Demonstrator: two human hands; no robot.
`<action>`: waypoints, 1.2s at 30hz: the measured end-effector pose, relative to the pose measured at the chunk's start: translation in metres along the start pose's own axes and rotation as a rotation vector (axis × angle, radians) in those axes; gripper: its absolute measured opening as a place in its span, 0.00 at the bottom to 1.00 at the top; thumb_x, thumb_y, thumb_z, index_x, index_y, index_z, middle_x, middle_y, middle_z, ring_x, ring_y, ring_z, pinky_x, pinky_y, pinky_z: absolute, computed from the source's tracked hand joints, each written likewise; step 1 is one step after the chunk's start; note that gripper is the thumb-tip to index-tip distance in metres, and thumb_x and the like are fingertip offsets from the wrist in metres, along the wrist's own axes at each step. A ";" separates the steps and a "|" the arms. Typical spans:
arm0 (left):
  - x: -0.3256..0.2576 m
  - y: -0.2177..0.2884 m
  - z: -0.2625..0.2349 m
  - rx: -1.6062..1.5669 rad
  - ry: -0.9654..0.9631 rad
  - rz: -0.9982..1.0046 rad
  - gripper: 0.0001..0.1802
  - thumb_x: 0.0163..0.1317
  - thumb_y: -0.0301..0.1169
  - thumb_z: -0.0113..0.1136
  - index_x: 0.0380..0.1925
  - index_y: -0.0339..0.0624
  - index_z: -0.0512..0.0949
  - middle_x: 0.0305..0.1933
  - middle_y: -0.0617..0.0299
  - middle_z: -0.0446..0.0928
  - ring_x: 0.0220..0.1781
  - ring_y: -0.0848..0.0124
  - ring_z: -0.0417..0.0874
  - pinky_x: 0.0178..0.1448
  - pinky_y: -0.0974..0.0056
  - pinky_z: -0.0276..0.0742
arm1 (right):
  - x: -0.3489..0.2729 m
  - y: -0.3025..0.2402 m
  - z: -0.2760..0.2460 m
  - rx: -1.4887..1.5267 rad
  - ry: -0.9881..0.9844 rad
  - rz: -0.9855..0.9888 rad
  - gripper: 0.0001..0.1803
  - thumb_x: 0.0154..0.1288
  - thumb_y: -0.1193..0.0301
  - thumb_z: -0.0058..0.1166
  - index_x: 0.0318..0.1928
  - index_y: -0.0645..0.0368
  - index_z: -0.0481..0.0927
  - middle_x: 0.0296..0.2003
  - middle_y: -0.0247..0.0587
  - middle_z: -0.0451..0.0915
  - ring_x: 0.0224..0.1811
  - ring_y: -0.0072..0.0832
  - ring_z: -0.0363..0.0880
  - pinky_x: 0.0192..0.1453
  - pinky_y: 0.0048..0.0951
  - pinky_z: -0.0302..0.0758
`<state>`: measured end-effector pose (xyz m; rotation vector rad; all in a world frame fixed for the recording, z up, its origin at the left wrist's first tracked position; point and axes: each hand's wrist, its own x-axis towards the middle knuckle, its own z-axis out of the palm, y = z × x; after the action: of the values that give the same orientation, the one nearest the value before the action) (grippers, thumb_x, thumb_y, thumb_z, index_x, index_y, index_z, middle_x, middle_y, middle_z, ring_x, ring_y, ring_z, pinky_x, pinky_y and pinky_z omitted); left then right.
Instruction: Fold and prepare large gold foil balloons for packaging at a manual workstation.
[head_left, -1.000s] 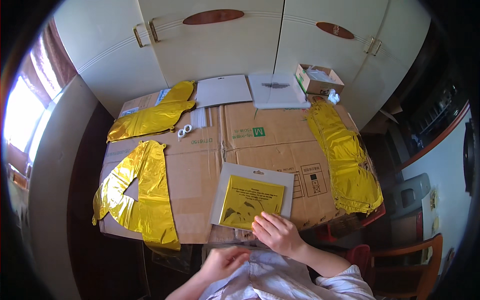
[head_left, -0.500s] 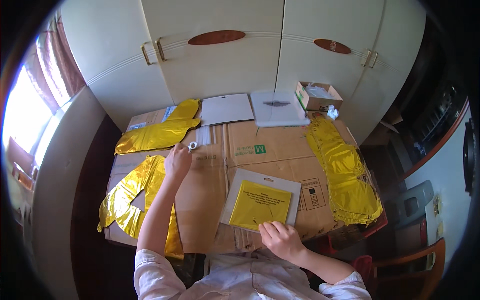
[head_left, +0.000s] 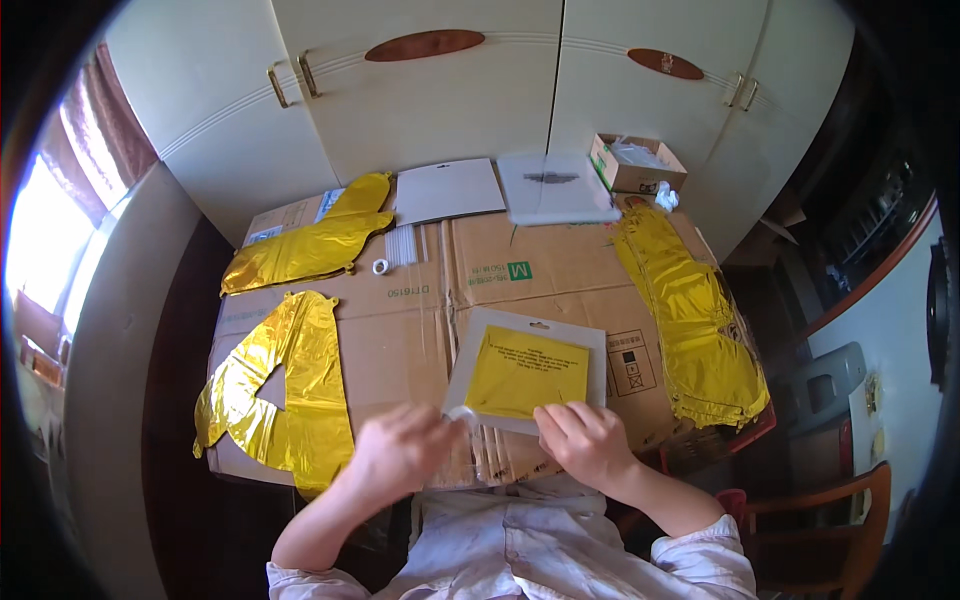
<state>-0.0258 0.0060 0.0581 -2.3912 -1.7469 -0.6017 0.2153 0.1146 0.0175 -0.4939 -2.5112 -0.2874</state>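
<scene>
A flat packet (head_left: 530, 375) lies near the table's front edge: a yellow folded foil with printed text, in a clear sleeve on a grey-white card that has a hang hole. My right hand (head_left: 588, 440) pinches its lower right edge with closed fingers. My left hand (head_left: 408, 450), blurred by motion, is curled at the packet's lower left corner. A small clear, shiny bit (head_left: 461, 413) shows at its fingertips, too smeared to name. The white tape roll (head_left: 380, 267) rests on the cardboard, beside a strip of thin white sticks (head_left: 403, 246).
Gold foil balloons lie flat around the table: a triangular-holed one (head_left: 310, 390), a long one (head_left: 300, 250), a crinkled one (head_left: 690, 330). A grey card (head_left: 448, 192), a clear sleeve (head_left: 555, 190) and a small box (head_left: 636, 165) line the back. A wooden chair (head_left: 830, 540) stands right.
My left hand has come from beside the tape roll toward me to the packet's lower left corner. The roll stays behind. My right hand keeps its pinch; the view has tilted slightly.
</scene>
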 end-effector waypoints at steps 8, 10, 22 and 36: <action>0.027 0.035 0.033 0.127 0.025 0.143 0.15 0.50 0.29 0.61 0.41 0.45 0.81 0.24 0.69 0.67 0.25 0.73 0.76 0.24 0.69 0.73 | 0.014 0.004 -0.013 0.054 -0.030 0.072 0.10 0.47 0.76 0.63 0.34 0.58 0.83 0.29 0.31 0.79 0.28 0.25 0.80 0.28 0.27 0.79; 0.023 0.039 0.034 0.201 0.092 0.144 0.15 0.50 0.29 0.61 0.40 0.42 0.79 0.27 0.69 0.71 0.28 0.75 0.77 0.26 0.70 0.74 | 0.012 0.004 -0.012 0.046 -0.036 0.082 0.10 0.47 0.76 0.63 0.34 0.58 0.83 0.29 0.30 0.79 0.28 0.25 0.80 0.28 0.27 0.79; -0.006 0.060 0.052 0.077 0.001 -0.027 0.35 0.59 0.55 0.60 0.53 0.34 0.77 0.59 0.54 0.77 0.62 0.62 0.75 0.60 0.56 0.67 | 0.009 -0.001 -0.008 0.097 -0.038 0.099 0.10 0.48 0.74 0.63 0.35 0.57 0.82 0.29 0.30 0.79 0.29 0.25 0.80 0.29 0.26 0.79; 0.008 0.067 0.071 -0.043 -0.146 -0.047 0.35 0.59 0.59 0.58 0.48 0.35 0.78 0.50 0.52 0.79 0.58 0.57 0.77 0.69 0.47 0.64 | -0.005 -0.011 0.007 0.023 -0.054 0.040 0.08 0.49 0.69 0.59 0.33 0.55 0.80 0.26 0.28 0.72 0.30 0.22 0.76 0.26 0.24 0.75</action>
<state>0.0565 0.0142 0.0053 -2.4869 -1.8713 -0.4859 0.2119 0.1052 0.0079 -0.5490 -2.5503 -0.2332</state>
